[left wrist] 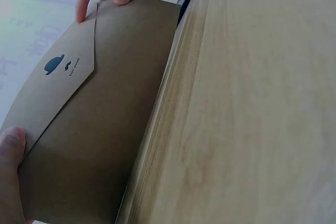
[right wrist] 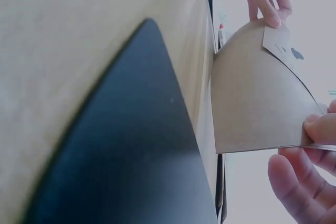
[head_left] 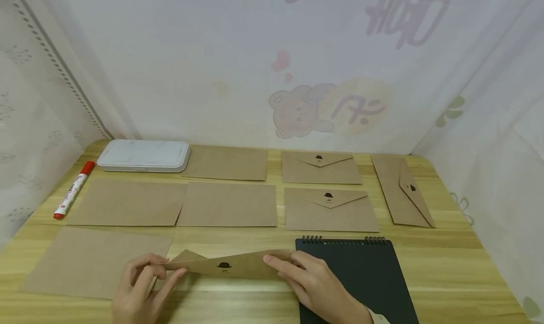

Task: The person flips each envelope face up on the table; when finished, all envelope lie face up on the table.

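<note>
A brown kraft envelope [head_left: 242, 263] is held raised over the front of the table, slightly bowed, its flap printed with a black hat and moustache. My left hand [head_left: 142, 286] pinches one end between thumb and fingers. At the other end, my right hand [head_left: 316, 279] grips it, thumb on the flap side. In the left wrist view the envelope [left wrist: 126, 77] shows its pointed flap lying over the body. From the right wrist, the envelope [right wrist: 257, 93] curves between both hands. Behind its left part, a brown paper corner [head_left: 185, 255] peeks out in the head view.
Flap-down plain envelopes [head_left: 227, 204] lie in rows at left and centre. Several flap-up ones [head_left: 331, 220] lie at right, one turned upright [head_left: 388, 191]. A black spiral notebook [head_left: 357, 272] lies under my right hand. A white case [head_left: 142, 155] and red-capped marker [head_left: 74, 190] are back left.
</note>
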Motion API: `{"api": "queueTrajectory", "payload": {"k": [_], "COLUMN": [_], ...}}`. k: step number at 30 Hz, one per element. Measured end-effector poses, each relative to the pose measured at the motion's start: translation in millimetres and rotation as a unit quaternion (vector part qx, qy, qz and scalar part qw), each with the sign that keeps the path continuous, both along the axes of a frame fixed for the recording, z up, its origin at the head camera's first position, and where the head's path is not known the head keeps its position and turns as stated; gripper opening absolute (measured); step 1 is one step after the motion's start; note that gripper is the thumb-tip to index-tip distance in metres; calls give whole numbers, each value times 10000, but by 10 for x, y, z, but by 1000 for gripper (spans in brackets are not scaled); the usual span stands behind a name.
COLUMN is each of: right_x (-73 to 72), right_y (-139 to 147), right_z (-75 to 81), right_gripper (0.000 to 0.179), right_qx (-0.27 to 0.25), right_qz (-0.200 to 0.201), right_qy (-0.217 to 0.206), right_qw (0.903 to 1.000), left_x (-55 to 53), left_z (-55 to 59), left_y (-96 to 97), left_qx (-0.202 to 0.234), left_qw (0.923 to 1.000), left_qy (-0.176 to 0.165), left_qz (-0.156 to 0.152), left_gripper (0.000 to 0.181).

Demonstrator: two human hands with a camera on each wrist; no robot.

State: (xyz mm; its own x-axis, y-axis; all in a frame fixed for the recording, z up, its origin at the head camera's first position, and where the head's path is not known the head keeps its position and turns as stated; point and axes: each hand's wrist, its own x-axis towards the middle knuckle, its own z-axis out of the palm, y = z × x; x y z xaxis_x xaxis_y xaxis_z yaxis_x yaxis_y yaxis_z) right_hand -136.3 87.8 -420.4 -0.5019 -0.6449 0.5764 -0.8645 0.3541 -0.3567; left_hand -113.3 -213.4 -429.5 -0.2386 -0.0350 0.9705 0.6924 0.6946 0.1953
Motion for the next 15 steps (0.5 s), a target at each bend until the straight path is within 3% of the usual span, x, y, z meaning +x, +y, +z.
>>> {"api": "queueTrajectory", "payload": {"k": [5, 11, 15], "right_x": [-6, 1, 13], "right_y": [-25, -18, -15], "right_z": [1, 26, 24], "right_gripper": [35, 35, 34], "right_qx": [-124, -240, -384], "right_qz": [29, 32, 11], "right_qy": [24, -61, -173], "right_qw": [9999, 9997, 9991], "left_x": [26, -13, -23], "left_z": [50, 86, 74], "left_y": [9, 32, 24], "left_qx": [86, 121, -27], "left_qw": [9997, 9982, 9971], "left_qy": [-160, -6, -4], "left_qz": [141, -592, -763], "left_gripper": [46, 39, 36]}}
